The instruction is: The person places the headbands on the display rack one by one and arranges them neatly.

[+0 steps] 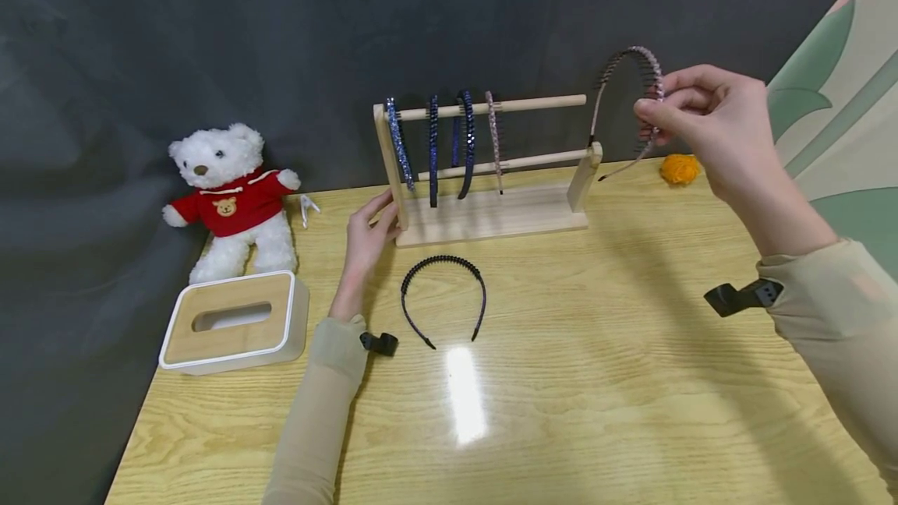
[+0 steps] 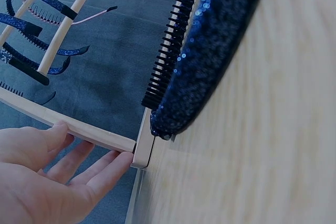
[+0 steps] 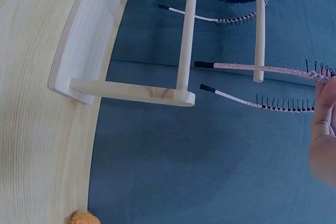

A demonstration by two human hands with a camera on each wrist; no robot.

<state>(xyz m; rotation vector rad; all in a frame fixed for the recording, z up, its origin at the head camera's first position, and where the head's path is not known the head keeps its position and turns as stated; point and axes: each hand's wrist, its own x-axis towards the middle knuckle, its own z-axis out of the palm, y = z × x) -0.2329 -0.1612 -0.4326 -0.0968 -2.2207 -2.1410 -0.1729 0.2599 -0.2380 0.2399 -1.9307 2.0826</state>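
My right hand (image 1: 730,127) pinches a pink beaded headband (image 1: 657,80) in the air, just off the right, free end of the top rod. In the right wrist view the black tips of this headband (image 3: 262,68) point toward the wooden headband rack (image 3: 131,91), and its teeth show. My left hand (image 1: 368,236) holds the left upright of the rack (image 1: 491,217) near its base, thumb and fingers on the post. Hanging from the top rod are a glittery blue headband (image 1: 400,143), dark blue headbands (image 1: 433,150) and another pink headband (image 1: 494,139).
A black toothed headband (image 1: 442,259) lies on the table before the rack. Leftward are a white teddy bear (image 1: 224,178) in a red top, a small white clip (image 1: 307,210) and a tissue box (image 1: 238,318). An orange ball-like item (image 1: 679,169) sits behind at right.
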